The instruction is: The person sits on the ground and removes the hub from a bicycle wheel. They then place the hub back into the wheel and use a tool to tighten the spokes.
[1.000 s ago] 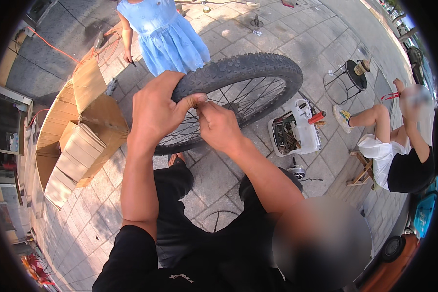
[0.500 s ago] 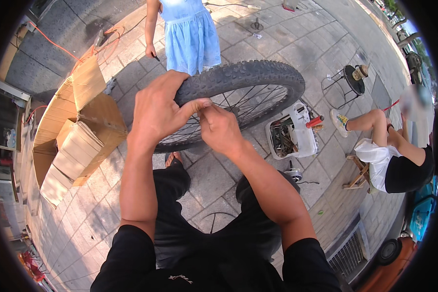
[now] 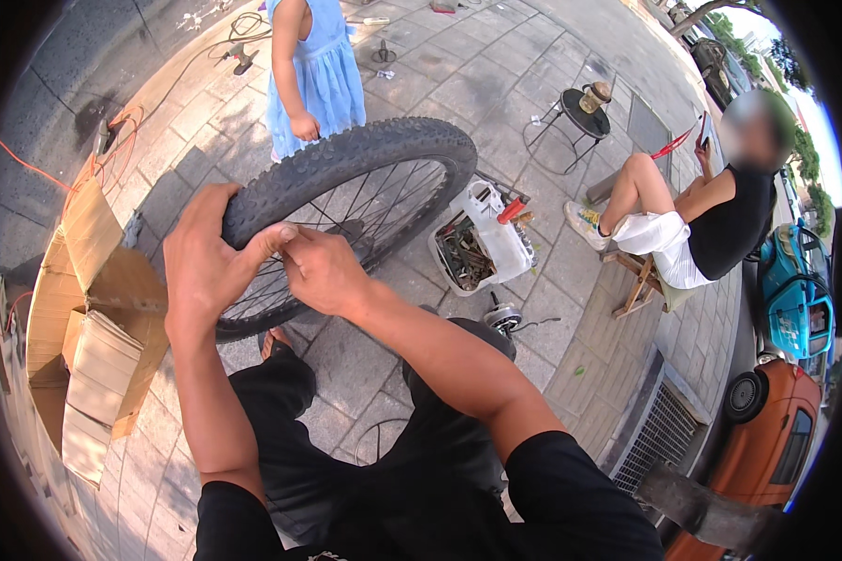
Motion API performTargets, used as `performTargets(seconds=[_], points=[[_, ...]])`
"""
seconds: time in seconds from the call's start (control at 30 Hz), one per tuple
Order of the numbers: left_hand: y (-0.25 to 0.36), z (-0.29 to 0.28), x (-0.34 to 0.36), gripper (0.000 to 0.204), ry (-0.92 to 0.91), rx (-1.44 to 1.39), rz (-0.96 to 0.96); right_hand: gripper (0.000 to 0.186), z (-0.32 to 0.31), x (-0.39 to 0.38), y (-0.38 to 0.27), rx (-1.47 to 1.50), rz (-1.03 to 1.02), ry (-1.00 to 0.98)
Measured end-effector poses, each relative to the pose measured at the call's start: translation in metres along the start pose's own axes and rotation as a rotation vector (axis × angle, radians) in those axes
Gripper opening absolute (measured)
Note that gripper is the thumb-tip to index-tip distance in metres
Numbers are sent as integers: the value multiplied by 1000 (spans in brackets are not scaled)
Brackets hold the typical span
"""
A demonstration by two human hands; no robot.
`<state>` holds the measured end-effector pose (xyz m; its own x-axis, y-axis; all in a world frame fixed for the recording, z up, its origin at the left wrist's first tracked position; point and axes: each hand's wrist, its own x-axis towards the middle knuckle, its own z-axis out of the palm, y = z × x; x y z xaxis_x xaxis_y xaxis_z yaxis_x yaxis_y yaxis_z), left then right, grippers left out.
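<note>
A bicycle wheel with a black knobbly tyre (image 3: 365,150) stands tilted in front of me, between and beyond my knees. My left hand (image 3: 206,257) is wrapped over the near left part of the tyre, its thumb stretched along the inner side toward the spokes. Close against that thumb, my right hand (image 3: 323,271) is closed at the rim's inner edge, fingers curled in a pinch. Whatever sits between those fingertips is hidden. Thin spokes (image 3: 384,201) run to a dark hub, partly covered by my right hand.
An open cardboard box (image 3: 103,374) stands at left. Right of the wheel are a white plastic tool bin (image 3: 505,266) and a metal hub-like part (image 3: 503,318). A child in a blue dress (image 3: 313,79) stands beyond the tyre; a person (image 3: 730,215) sits at right, near a round black stool (image 3: 585,112).
The view has turned to the right, so the wheel, my hands and the box appear farther left. Both hands keep nearly the same hold on the wheel. The seated person shows more fully.
</note>
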<state>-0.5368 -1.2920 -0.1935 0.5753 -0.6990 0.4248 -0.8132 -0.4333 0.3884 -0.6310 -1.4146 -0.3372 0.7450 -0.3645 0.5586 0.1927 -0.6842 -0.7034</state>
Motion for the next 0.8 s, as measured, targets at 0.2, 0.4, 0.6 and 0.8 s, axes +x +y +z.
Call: performTargets(seconds=[0.2,0.4,0.6,0.8], points=[[-1,0,2,66,28,-10,4,19,-1,0,-5,21,29,-26],[-5,5,1,61,64,9,19,21,-7,3,-9,50,60,-46],[-6,7,1,61,72,13,26,33,-6,2,-5,42,7,-7],[-8,6,1,61,52,16,27,33,-7,1,-7,33,11,-18]])
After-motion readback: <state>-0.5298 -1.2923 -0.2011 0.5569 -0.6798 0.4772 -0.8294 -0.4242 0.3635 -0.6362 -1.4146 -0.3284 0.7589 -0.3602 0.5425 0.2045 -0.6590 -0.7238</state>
